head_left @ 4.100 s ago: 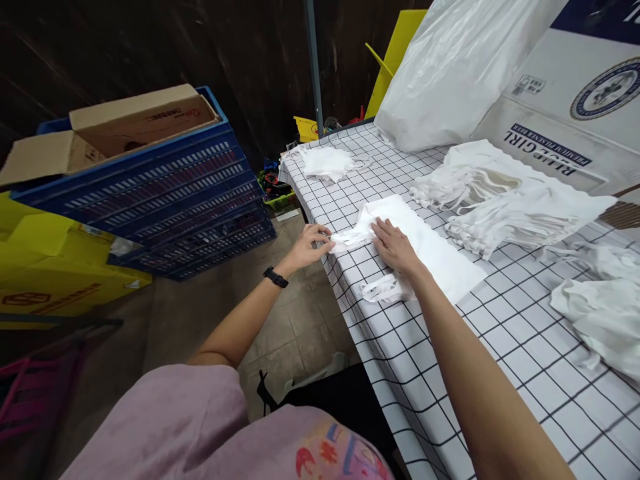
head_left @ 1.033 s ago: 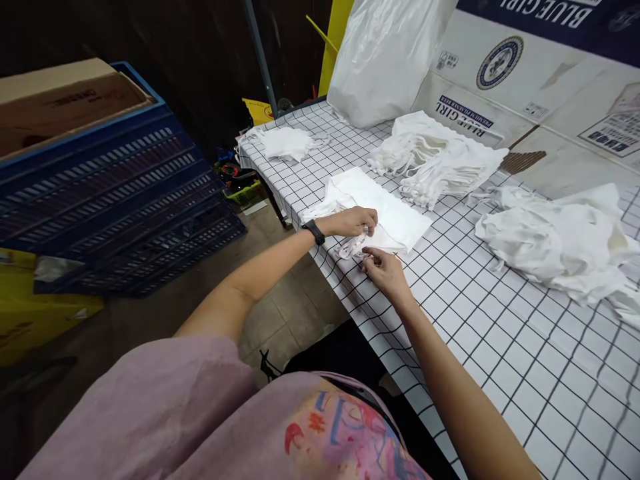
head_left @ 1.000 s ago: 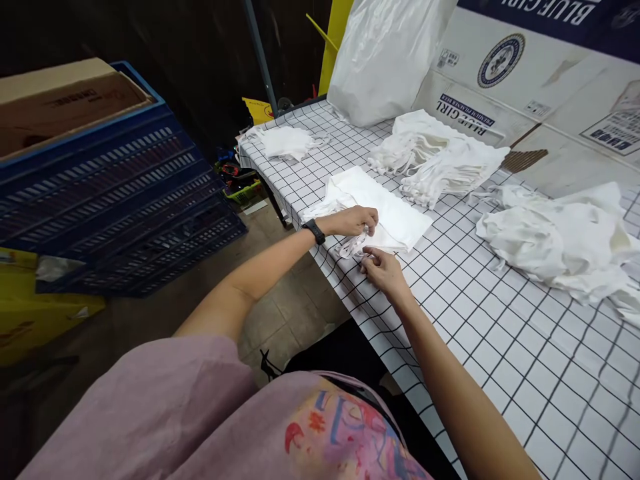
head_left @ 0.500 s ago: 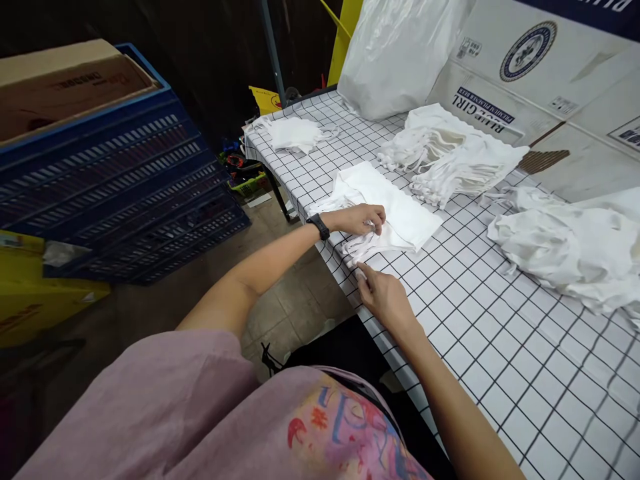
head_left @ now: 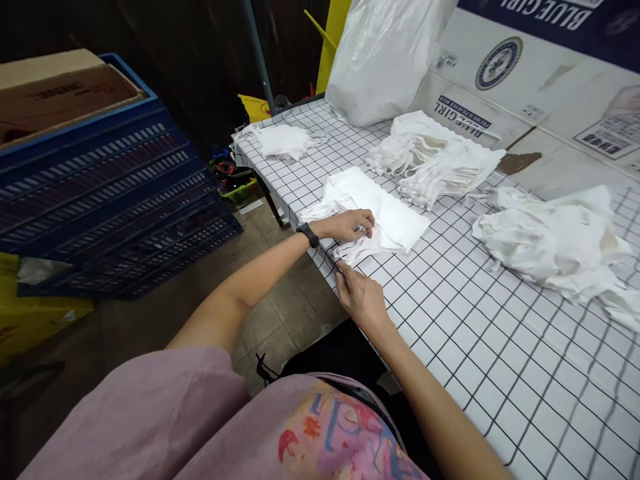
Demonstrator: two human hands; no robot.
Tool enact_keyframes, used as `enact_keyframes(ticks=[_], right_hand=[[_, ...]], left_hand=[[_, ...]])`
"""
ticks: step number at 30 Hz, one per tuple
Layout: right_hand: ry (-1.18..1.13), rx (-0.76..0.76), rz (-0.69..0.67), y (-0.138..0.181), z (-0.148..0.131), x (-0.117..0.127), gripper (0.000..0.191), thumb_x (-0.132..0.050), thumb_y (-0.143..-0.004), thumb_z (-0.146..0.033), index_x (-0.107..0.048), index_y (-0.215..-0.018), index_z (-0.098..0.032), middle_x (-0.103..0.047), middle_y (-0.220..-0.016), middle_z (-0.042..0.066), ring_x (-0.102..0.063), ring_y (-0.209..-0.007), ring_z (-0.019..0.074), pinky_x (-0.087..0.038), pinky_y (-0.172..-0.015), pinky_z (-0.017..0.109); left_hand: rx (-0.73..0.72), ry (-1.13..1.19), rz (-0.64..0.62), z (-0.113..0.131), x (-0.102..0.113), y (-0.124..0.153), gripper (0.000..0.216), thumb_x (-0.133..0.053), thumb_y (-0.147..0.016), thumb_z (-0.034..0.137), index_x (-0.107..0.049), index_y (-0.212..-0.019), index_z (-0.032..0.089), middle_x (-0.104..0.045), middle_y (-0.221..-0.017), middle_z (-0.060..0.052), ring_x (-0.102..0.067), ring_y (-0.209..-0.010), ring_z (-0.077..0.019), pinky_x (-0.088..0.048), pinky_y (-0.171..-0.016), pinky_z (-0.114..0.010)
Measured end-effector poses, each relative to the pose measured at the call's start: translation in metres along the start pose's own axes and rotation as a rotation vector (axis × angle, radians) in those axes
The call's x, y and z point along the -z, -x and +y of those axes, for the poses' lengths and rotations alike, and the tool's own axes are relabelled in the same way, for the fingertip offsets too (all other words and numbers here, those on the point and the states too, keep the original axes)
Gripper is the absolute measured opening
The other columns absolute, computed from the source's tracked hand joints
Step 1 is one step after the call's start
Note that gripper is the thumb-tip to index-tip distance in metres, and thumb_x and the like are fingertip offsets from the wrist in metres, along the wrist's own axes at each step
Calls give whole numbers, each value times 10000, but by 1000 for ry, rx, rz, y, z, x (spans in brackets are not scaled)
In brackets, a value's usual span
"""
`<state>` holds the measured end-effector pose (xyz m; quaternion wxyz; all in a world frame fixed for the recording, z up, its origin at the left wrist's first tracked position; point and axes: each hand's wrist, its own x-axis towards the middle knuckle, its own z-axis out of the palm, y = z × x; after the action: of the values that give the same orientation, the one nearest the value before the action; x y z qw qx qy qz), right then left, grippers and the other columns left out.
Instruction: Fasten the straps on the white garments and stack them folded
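One cardboard box (head_left: pixel 65 100), brown, seated in a blue slatted plastic crate (head_left: pixel 100 193), clear of the desk (head_left: pixel 480 313), which has a white cloth with black grid lines. One small flat pile of white fabric pieces with thin ties (head_left: pixel 285 141), at the desk's far left corner. One left hand (head_left: pixel 349 225), black watch at wrist, fingers curled on the sheet stack below; whether they grip cannot be told. One right hand (head_left: pixel 364 299), narrow, thumb and forefinger close together at the strap ends by the desk's near edge; a pinch cannot be confirmed. One flat stack of white fabric sheets with straps (head_left: pixel 400 217), near that edge, straps towards it. One white plastic bag (head_left: pixel 387 67), by the far edge. One thick layered white fabric stack (head_left: pixel 455 157), before a white-and-navy printed carton (head_left: pixel 525 87). One loose, crumpled white fabric heap (head_left: pixel 550 233), towards the right.
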<state>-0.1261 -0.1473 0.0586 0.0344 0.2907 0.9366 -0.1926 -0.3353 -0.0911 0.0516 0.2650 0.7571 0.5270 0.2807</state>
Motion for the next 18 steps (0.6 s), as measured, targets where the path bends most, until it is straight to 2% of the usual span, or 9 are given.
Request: enact_keyframes(ticks=[2, 5, 9, 12, 14, 18], right_hand=[[-40, 10, 24, 1, 2, -1, 453, -375, -1089, -327, -547, -1487, -194, -765, -1191, 127, -755, -951, 276, -479, -723, 322], [-124, 75, -22, 8, 9, -5, 420, -423, -1065, -295, -614, -1420, -176, -778, -1156, 119, -750, -989, 269, -493, -776, 318], [-335, 129, 1, 36, 28, -6, 400, -462, -1046, -288, -667, -1373, -183, -787, -1148, 98, -744, -994, 228, -499, -837, 299], [-457, 52, 19, 65, 53, 3, 402, -465, -1041, -321, -711, -1320, -169, -793, -935, 71, -722, -796, 196, -489, -736, 287], [-498, -28, 38, 85, 74, 12, 417, -464, -1042, -356, -729, -1296, -159, -744, -764, 41, -668, -673, 179, -465, -673, 286], [-577, -201, 119, 116, 119, 29, 433, -476, -1033, -406, -745, -1265, -157, -682, -671, 14, -589, -585, 160, -440, -611, 286]], left_hand=[[2, -23, 3, 3, 0, 1, 241, -540, -841, 134, -763, -921, 181, -637, -1161, -115, -636, -1126, -258, -496, -1030, -387], [21, -89, -11, 6, 0, 4, 251, -524, -872, 143, -758, -960, 171, -634, -1220, -124, -631, -1166, -259, -502, -1041, -380], [38, -216, 26, 12, -5, 9, 272, -489, -910, 136, -730, -1032, 169, -643, -1249, -125, -629, -1196, -258, -506, -1070, -400], [3, -311, 182, 22, -12, 9, 243, -492, -909, 127, -696, -1031, 175, -631, -1250, -126, -604, -1236, -268, -510, -1082, -433], [-50, -332, 264, 35, -20, 4, 207, -501, -904, 120, -679, -992, 177, -632, -1223, -121, -601, -1222, -267, -517, -1074, -448], [-164, -285, 229, 67, -45, -22, 194, -495, -928, 122, -672, -981, 183, -660, -1167, -108, -618, -1154, -254, -553, -1004, -436]])
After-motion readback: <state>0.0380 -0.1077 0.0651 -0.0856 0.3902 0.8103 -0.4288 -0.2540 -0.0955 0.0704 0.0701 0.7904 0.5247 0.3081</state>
